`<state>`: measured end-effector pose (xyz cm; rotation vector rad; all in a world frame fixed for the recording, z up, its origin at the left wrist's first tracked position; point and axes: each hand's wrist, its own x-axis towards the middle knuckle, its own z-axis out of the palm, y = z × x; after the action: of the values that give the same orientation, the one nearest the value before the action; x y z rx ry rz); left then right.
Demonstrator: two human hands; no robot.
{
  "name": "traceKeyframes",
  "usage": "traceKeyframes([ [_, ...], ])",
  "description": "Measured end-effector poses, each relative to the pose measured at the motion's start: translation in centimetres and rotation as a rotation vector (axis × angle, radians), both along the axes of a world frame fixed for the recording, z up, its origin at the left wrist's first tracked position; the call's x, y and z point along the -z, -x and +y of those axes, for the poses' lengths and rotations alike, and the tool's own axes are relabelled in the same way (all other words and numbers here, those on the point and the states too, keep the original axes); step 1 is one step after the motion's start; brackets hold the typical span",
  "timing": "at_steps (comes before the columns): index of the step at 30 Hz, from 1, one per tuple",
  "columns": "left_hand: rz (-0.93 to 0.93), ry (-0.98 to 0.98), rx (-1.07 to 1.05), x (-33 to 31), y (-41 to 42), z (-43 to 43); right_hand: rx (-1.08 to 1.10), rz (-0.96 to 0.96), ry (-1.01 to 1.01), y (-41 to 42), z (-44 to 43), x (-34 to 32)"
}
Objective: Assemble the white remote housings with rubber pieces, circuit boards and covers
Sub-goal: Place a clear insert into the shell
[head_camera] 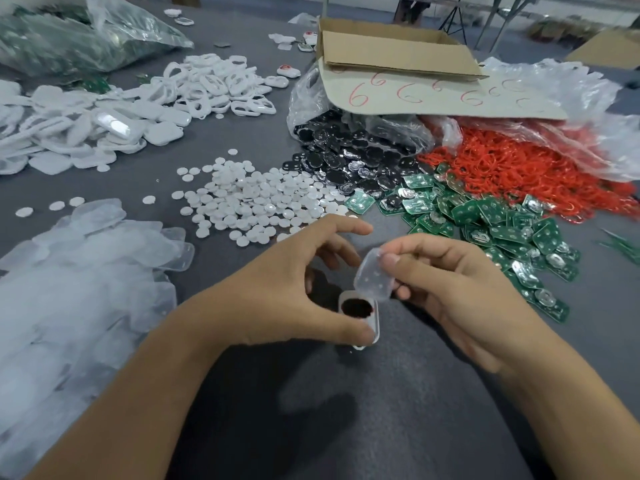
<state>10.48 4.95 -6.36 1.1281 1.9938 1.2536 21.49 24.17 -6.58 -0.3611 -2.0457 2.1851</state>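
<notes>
My left hand (287, 292) pinches the small white plastic remote housing (376, 320) over the grey tabletop (346, 410). My right hand (460, 292) pinches a translucent rubber pad (374, 278) at the housing's rim. Next I'd seat it flat, then reach for the green circuit boards (485, 220) beyond.

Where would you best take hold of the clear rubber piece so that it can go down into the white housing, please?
By its upper edge, pinched from the right, as the right hand does. The clear rubber piece is thin, flat and tilted, its lower edge over the white housing in the left hand, so that edge is left free to go in.
</notes>
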Motion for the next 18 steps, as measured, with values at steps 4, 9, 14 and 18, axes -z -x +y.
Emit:
traceKeyframes([
  [4, 0.074, 0.085, 0.097, 0.1, -0.1, -0.2, -0.108, -0.057, -0.237, -0.5, -0.3, -0.3],
  [9, 0.098, 0.099, 0.089, 0.4, -0.1, -0.1, -0.14, -0.052, -0.394, -0.5, -0.9, -0.4],
  [14, 0.096, 0.087, 0.084, 0.6, 0.1, 0.1, -0.078, -0.007, -0.502, -0.4, -1.4, -0.1],
  [18, 0.107, 0.083, 0.071, 0.8, 0.1, 0.1, -0.085, -0.019, -0.522, -0.5, -1.5, 0.1],
])
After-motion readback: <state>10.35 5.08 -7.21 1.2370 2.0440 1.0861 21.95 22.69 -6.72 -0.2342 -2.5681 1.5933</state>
